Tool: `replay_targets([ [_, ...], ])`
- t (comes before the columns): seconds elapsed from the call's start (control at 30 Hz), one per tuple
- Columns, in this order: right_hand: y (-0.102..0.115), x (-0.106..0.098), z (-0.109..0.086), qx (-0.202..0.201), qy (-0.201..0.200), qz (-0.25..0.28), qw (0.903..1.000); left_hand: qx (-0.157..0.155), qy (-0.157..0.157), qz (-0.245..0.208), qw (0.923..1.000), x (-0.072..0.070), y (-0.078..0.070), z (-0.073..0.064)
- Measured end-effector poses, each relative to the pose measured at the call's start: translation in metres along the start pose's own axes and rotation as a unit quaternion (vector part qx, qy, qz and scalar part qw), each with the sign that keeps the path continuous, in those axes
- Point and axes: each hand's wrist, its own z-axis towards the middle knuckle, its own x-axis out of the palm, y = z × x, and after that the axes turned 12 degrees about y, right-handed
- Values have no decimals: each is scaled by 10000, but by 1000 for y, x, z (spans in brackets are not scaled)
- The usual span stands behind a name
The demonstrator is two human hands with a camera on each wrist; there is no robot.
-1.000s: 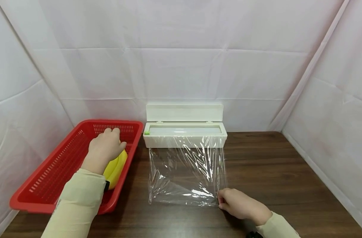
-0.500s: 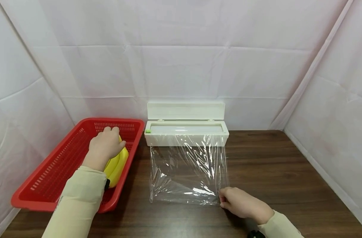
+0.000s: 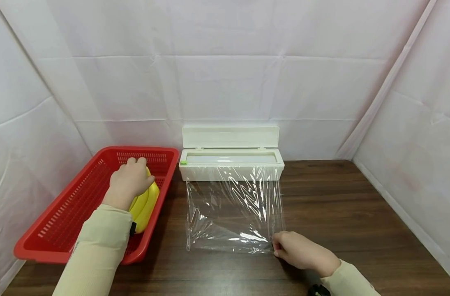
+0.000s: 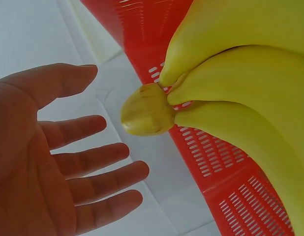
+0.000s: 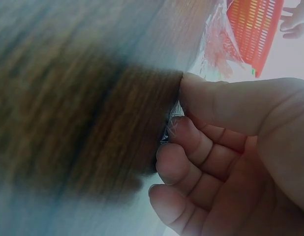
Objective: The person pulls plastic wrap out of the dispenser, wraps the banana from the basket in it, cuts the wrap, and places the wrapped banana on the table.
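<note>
My left hand (image 3: pixel 130 181) is over the red basket (image 3: pixel 148 246). In the left wrist view its fingers are spread and bent little, apart from the stem of a bunch of yellow bananas (image 4: pixel 255 83). Those bananas lie along the basket's right side. My right hand (image 3: pixel 302 253) pinches the near right corner of a sheet of clear plastic wrap (image 3: pixel 228 213) between thumb and fingers, low over the table; the right wrist view shows a bit of wrap at the fingertips. From a white wrap dispenser (image 3: pixel 230 137), its lid raised, the sheet stretches toward me.
A small green piece (image 3: pixel 183 163) sits at the dispenser's left end. The dark wooden table (image 3: pixel 328 197) is bounded by white cloth walls (image 3: pixel 225 90) behind and at both sides. The basket stands at the left, beside the wrap.
</note>
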Motion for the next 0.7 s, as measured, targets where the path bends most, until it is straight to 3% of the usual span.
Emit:
replay_targets([
  [0.7,4,6,-2,-72,10,51,10000,-154,839,-523,9950,3,12,0],
])
